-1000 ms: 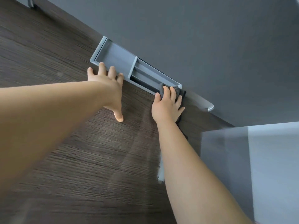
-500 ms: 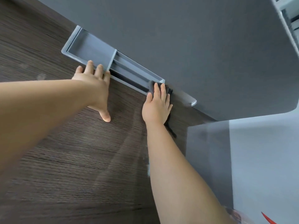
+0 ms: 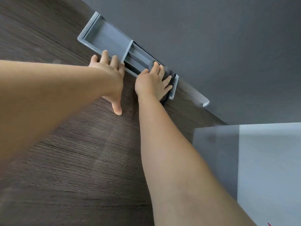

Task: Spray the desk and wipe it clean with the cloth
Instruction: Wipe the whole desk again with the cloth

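The dark wood-grain desk point(image 3: 68, 160) fills the lower left of the view. A grey plastic cable tray point(image 3: 105, 35) is set into its far edge, under a grey partition. My left hand point(image 3: 109, 79) lies flat on the desk, its fingertips on the tray's near rim and its thumb spread toward me. My right hand point(image 3: 153, 82) presses a dark cloth point(image 3: 168, 74) onto the right end of the tray with straight fingers. Most of the cloth is hidden under that hand. No spray bottle is in view.
A dark grey partition point(image 3: 211, 38) rises behind the desk's far edge. A grey bracket point(image 3: 197, 97) sticks out along the edge to the right of the tray. A pale grey surface point(image 3: 268, 160) lies beyond the desk's right end.
My right hand has slid the cloth a little leftward along the tray's right end. The left hand has stayed at the tray's near rim while the camera view shifted.
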`<state>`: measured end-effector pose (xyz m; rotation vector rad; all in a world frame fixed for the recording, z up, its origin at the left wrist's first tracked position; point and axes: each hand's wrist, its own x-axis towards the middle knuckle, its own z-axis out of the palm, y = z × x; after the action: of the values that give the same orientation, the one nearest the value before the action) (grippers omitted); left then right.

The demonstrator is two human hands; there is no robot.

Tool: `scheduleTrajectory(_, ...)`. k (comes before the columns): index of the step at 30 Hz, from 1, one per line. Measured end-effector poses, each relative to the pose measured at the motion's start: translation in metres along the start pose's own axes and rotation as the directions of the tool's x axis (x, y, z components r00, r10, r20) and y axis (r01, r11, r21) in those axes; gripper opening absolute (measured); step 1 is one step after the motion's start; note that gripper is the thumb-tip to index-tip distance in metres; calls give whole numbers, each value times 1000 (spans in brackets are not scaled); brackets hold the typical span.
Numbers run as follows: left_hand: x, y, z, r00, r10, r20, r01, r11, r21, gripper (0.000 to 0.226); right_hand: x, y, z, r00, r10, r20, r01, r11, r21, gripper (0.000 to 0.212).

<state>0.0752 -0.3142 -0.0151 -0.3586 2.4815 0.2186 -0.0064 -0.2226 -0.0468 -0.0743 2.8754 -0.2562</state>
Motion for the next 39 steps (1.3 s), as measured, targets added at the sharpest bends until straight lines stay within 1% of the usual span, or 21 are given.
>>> scheduleTrajectory(3, 0, 1, -1, 1000, 0, -7, 0, 1000, -15, 151, -5, -23, 3, 987, -150, 63, 152, 988, -20, 51)
scheduleTrajectory(5, 0, 0, 0, 1000, -2, -5, 2, 1000, -20, 150, 0, -20, 3, 972, -222, 72, 225, 974, -35, 50)
scheduleTrajectory(7, -1, 0, 0, 1000, 2, -4, -2, 1000, -21, 149, 7, -4, -1, 979, -203, 35, 205, 977, -61, 49)
scheduleTrajectory(9, 0, -2, 2, 1000, 1, -4, -1, 1000, -26, 149, 10, 10, -3, 994, -113, -6, 112, 991, -77, 49)
scheduleTrajectory(11, 0, -2, 1, 1000, 6, -16, -6, 1000, -26, 148, 11, 6, -2, 999, -49, 8, 49, 998, -49, 49)
scheduleTrajectory(13, -1, -2, 1, 1000, 15, -24, -16, 999, -34, 148, 9, -14, 3, 996, -82, 27, 83, 996, -32, 48)
scheduleTrajectory(16, 0, -3, 3, 999, 8, -36, -10, 998, -65, 149, 4, -36, 9, 974, -223, 51, 225, 974, -37, 47)
scheduleTrajectory(19, -2, -4, 4, 999, 15, -47, -18, 998, -61, 149, 9, -22, 6, 955, -289, 63, 293, 954, -68, 48)
scheduleTrajectory(21, -3, -4, 4, 999, 10, -48, -13, 997, -72, 148, 13, 8, 0, 970, -240, 23, 241, 966, -95, 49)
scheduleTrajectory(24, -7, -5, 4, 998, 19, -64, -26, 994, -104, 147, 17, 51, -9, 996, -82, -32, 78, 990, -115, 51)
scheduleTrajectory(27, -11, -6, 4, 996, 21, -85, -32, 991, -126, 145, 10, 48, -10, 1000, 1, -15, -3, 996, -92, 53)
scheduleTrajectory(29, -11, -6, 6, 996, 23, -85, -34, 990, -135, 145, 4, 40, -10, 999, -30, 27, 33, 994, -102, 54)
scheduleTrajectory(31, -10, -6, 10, 994, 19, -106, -35, 989, -143, 144, 5, 49, -11, 994, -111, 19, 113, 986, -125, 54)
scheduleTrajectory(34, -15, -5, 12, 992, -7, -126, -15, 985, -170, 137, 9, 77, -17, 995, -100, -22, 96, 987, -125, 54)
scheduleTrajectory(36, -20, -2, 14, 986, -26, -164, -3, 985, -175, 128, -5, 87, -16, 996, -87, -24, 83, 988, -132, 55)
scheduleTrajectory(39, -24, 1, 20, 971, -19, -239, -7, 994, -110, 109, -33, 97, -7, 995, -94, -25, 89, 984, -154, 56)
